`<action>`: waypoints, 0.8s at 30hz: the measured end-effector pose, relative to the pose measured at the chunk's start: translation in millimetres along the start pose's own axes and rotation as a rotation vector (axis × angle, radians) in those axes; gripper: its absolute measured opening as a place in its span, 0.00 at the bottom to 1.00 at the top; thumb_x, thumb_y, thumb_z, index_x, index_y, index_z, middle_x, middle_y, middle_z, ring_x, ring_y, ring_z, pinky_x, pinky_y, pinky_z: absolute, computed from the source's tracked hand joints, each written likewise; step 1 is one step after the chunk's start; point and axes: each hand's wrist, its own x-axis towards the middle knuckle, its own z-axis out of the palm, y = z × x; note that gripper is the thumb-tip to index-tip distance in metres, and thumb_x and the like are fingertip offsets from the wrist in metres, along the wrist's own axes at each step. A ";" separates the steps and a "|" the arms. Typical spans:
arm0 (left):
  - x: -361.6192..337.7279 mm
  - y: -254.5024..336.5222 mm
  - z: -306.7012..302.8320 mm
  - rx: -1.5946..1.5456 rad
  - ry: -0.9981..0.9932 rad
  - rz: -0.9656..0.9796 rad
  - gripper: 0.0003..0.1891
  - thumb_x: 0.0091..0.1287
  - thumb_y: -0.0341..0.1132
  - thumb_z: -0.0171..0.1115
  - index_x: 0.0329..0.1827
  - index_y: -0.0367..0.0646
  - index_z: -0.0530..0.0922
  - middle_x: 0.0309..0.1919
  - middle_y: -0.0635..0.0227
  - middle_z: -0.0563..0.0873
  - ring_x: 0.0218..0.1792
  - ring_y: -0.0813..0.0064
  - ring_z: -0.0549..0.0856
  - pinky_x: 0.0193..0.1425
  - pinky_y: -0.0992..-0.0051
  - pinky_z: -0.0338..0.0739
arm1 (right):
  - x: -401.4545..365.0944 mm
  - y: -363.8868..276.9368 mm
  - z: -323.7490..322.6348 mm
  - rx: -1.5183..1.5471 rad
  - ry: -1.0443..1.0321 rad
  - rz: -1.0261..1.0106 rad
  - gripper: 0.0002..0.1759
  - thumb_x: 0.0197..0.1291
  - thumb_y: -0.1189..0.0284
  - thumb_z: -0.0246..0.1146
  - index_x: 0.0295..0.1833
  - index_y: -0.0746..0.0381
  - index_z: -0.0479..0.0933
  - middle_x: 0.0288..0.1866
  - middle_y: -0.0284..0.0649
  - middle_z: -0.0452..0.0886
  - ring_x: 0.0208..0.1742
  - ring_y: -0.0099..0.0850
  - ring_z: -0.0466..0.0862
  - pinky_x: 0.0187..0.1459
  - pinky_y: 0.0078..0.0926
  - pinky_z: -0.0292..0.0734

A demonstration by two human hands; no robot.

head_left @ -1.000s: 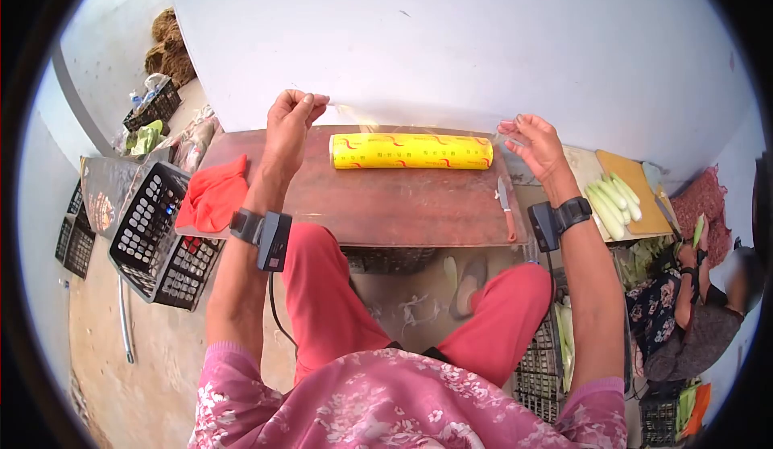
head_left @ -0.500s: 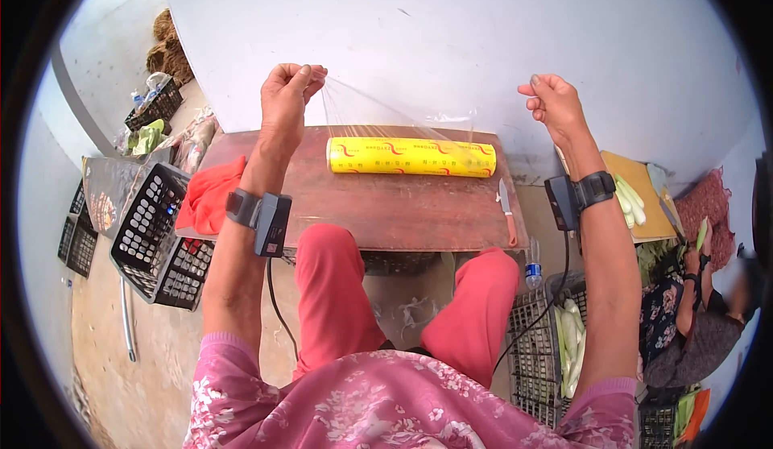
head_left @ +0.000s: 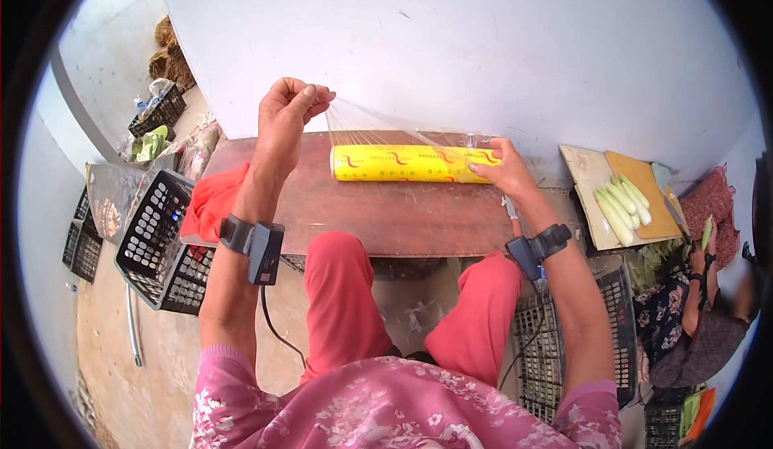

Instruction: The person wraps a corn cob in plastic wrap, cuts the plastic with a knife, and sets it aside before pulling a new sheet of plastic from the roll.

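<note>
A yellow roll of clear film [head_left: 403,164] with red marks lies along the back of the reddish-brown table [head_left: 386,219]. My left hand [head_left: 291,115], raised above the roll's left end, pinches the gathered edge of the film [head_left: 362,119], which stretches from the roll up to the fingers. At the roll's right end, my right hand [head_left: 506,167] has its thumb and fingers around the end of the roll. A knife [head_left: 511,214] lies partly hidden beside my right wrist.
A red cloth [head_left: 216,199] lies at the table's left edge, beside black crates [head_left: 165,240]. To the right, a board [head_left: 636,183] bears pale green vegetables [head_left: 624,203]. Below it stands another crate [head_left: 538,352]. A co-worker [head_left: 700,336] sits at the far right.
My right hand has come down and left onto the roll's right end. My left hand still pinches the film, slightly lower. The view has shifted a little, showing more of the board.
</note>
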 end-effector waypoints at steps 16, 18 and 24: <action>7.2 -5.2 -6.6 0.009 -0.013 0.040 0.04 0.70 0.28 0.50 0.35 0.40 0.70 0.38 0.61 0.82 0.46 0.67 0.82 0.56 0.68 0.75 | 54.7 -43.7 -66.2 0.064 0.214 -0.072 0.08 0.55 0.71 0.64 0.30 0.64 0.78 0.20 0.33 0.79 0.17 0.18 0.73 0.21 0.18 0.69; 15.7 -6.0 -7.5 -0.037 0.044 0.049 0.04 0.69 0.26 0.50 0.35 0.40 0.70 0.36 0.61 0.82 0.43 0.69 0.83 0.55 0.69 0.77 | 56.0 -70.4 -85.7 -0.028 0.273 -0.156 0.07 0.55 0.70 0.64 0.30 0.64 0.78 0.20 0.33 0.78 0.17 0.18 0.73 0.21 0.18 0.70; 17.2 -24.4 -24.6 -0.138 0.183 -0.030 0.03 0.70 0.26 0.49 0.35 0.39 0.69 0.37 0.58 0.82 0.45 0.68 0.82 0.55 0.70 0.77 | 36.1 -75.4 -74.8 -0.069 0.201 -0.152 0.08 0.56 0.69 0.64 0.32 0.62 0.78 0.22 0.32 0.78 0.19 0.15 0.71 0.22 0.16 0.68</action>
